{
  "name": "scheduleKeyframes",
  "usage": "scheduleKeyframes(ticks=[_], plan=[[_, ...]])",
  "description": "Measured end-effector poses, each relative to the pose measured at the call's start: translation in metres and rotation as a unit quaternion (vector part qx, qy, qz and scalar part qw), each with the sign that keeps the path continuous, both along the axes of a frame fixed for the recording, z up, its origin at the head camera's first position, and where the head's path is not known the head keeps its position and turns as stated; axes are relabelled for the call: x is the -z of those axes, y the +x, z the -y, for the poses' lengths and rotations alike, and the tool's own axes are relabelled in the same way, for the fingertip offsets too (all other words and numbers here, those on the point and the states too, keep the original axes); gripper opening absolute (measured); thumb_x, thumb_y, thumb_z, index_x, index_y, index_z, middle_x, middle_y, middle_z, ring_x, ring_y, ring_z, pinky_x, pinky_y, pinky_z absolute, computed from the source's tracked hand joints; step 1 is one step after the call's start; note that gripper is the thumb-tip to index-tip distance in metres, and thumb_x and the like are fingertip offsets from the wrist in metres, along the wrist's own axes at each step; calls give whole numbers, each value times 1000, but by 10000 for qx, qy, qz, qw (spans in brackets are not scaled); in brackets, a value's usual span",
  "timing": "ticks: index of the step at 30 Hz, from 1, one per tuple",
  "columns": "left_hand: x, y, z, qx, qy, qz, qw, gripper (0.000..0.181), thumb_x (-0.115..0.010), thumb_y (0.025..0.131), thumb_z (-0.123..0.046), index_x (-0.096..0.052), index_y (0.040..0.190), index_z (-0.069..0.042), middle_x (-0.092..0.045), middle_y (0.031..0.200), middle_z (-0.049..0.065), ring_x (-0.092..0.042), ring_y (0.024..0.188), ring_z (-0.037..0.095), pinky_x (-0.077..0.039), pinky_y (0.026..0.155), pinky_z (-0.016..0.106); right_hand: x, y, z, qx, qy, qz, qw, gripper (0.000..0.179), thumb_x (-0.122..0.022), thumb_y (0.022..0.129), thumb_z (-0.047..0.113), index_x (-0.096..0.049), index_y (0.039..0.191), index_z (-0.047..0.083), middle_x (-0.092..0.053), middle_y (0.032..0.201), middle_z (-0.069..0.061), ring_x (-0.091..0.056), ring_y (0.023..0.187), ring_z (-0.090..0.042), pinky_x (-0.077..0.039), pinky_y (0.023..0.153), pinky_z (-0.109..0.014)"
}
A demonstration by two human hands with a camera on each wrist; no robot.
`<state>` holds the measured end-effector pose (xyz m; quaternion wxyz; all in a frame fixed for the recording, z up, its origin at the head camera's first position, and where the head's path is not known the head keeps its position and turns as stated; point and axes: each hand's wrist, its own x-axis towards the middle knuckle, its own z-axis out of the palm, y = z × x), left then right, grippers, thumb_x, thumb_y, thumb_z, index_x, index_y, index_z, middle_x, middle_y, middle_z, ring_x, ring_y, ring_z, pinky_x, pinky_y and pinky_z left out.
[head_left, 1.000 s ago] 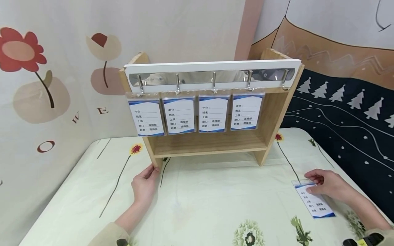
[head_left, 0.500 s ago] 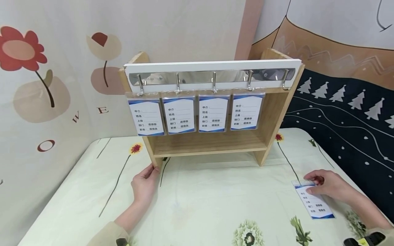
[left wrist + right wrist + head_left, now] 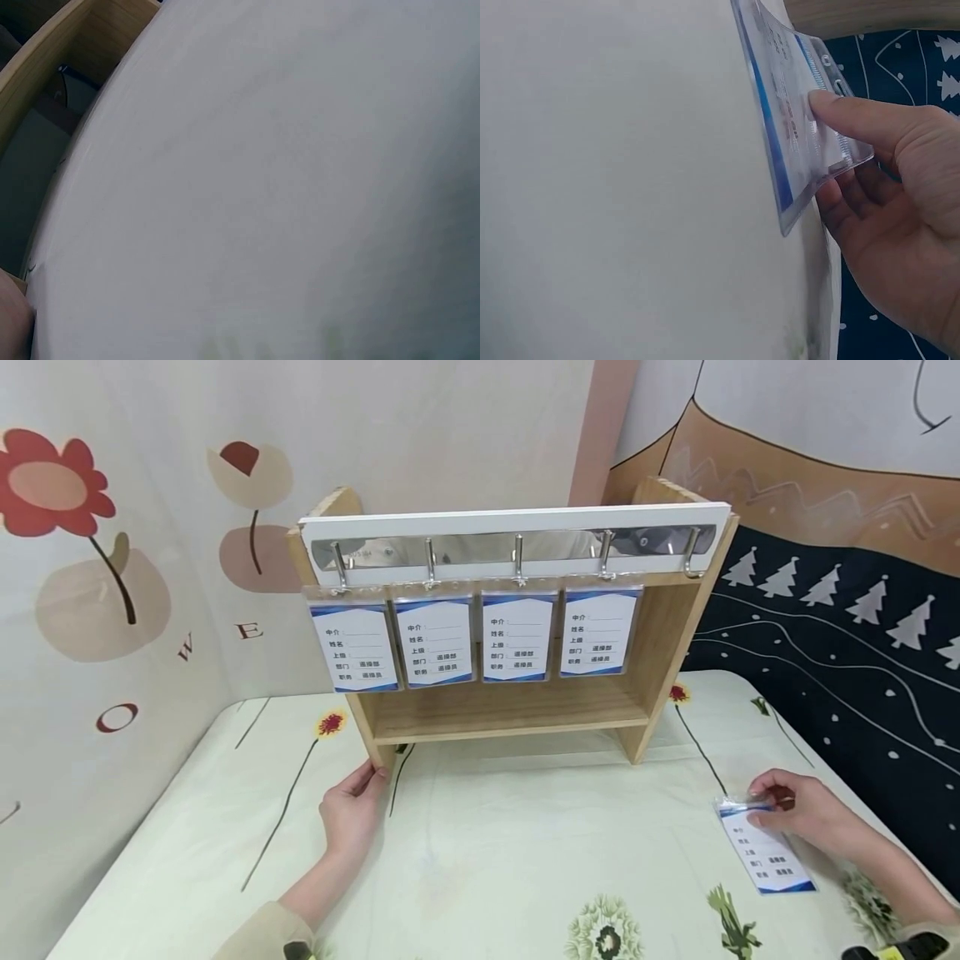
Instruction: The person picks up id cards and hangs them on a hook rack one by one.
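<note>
In the head view my left hand (image 3: 352, 810) grips the bottom of the left leg of a small wooden shelf (image 3: 510, 720). The left wrist view has only a sliver of that hand at its lower left edge. At the right, my right hand (image 3: 810, 814) pinches the top end of a badge in a clear plastic sleeve (image 3: 765, 852). The thumb lies on its printed face and the fingers are behind it, as the right wrist view shows. Several similar badges (image 3: 517, 637) hang side by side from the metal hooks (image 3: 518, 560) on the shelf's front.
A white board with a mirror-like strip (image 3: 480, 547) spans the shelf's top front. Its rightmost hook (image 3: 692, 553) bears no badge. Under everything lies a pale flowered cloth (image 3: 510, 860). Printed curtains stand behind, with a dark one (image 3: 825, 677) at the right.
My right hand and the top end of the badge have shifted slightly, and the clear upper edge catches more light. The left hand and the shelf stay put; the head view has moved a little.
</note>
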<state>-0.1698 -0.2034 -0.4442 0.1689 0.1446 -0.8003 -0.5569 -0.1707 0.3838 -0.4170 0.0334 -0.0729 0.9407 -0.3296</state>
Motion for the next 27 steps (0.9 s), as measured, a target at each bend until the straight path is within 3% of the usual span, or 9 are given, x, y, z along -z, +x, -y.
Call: scheduleKeyframes(ticks=[9,18,27], plan=[[0,1,0,-22,1,-4,10000,37,-63,102,-15,-63,136,0,-66,127,19,-67,117,32,-51,80,9,-10,0,6,291,-242,-88,9992,32,-78,89,4,-61,114,-7,-66,99,-9,-56,78,-7,-48,66,-21],[0,0,0,-28,-6,46,10000,37,-63,102,-16,-63,136,-1,-67,128,18,-66,117,31,-50,80,8,-10,0,11,277,-436,-513,9973,31,-77,91,3,-61,116,-6,-69,99,-9,-60,78,-3,-50,63,-21],[-1,0,0,2,5,42,10000,37,-63,103,-17,-63,137,-1,-66,128,19,-66,118,32,-51,82,10,-15,-2,20,71,-834,-1057,9909,30,-75,91,-1,-63,119,-7,-67,101,17,-60,91,11,-51,73,-9]])
